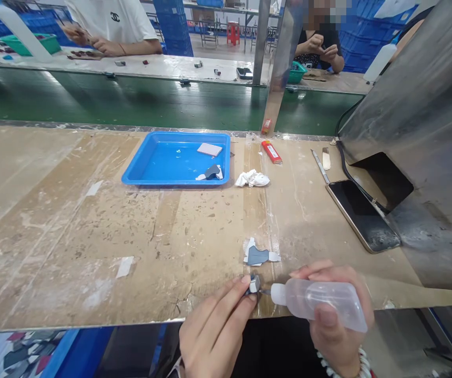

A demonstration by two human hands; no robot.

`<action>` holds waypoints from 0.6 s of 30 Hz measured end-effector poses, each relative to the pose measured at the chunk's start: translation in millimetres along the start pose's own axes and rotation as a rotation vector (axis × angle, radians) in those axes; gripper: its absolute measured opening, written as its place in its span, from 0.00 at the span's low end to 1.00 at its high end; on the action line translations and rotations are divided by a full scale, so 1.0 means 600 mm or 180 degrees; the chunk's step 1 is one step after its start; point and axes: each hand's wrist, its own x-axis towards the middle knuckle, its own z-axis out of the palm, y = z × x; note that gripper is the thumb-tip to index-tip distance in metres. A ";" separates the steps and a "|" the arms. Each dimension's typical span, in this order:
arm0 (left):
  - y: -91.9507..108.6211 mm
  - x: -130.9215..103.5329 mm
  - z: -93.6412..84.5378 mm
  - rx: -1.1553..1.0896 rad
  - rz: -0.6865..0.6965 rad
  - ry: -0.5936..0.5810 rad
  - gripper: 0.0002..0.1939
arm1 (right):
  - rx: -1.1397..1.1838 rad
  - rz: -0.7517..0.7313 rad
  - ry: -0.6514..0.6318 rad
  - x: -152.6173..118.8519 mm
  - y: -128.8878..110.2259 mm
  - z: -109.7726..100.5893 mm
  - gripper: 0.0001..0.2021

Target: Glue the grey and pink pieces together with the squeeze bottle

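Stacked blue crates, red stool, pale floor

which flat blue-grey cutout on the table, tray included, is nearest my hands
The blue-grey cutout directly on the tabletop, just beyond the small block in your left hand; the other cutout lies in the blue tray, farther away.

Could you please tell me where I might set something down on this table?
The widest free patch is the work surface left of the blue tray. A smaller one lies between the crumpled white wad and the phone. It is crowded by the near edge: left hand on a small grey piece, right hand holding a bottle.
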 end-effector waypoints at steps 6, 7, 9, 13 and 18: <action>0.000 0.001 0.003 0.0012 -0.0015 0.0053 0.14 | 0.0128 0.0073 0.0049 0.003 -0.001 -0.001 0.13; 0.000 0.001 0.003 0.0020 0.0006 0.0062 0.13 | 0.0110 0.0053 0.0097 0.002 -0.001 -0.001 0.13; 0.000 0.001 0.004 0.0045 0.0033 0.0057 0.13 | 0.0088 0.0038 0.0159 -0.001 0.000 0.000 0.12; 0.005 0.004 0.003 0.0044 -0.0057 0.0089 0.15 | 0.0250 0.0072 0.0196 -0.004 0.004 0.000 0.11; 0.009 -0.001 -0.013 0.0018 -0.0040 -0.0142 0.12 | 0.0850 0.0481 0.0970 0.011 0.009 -0.009 0.14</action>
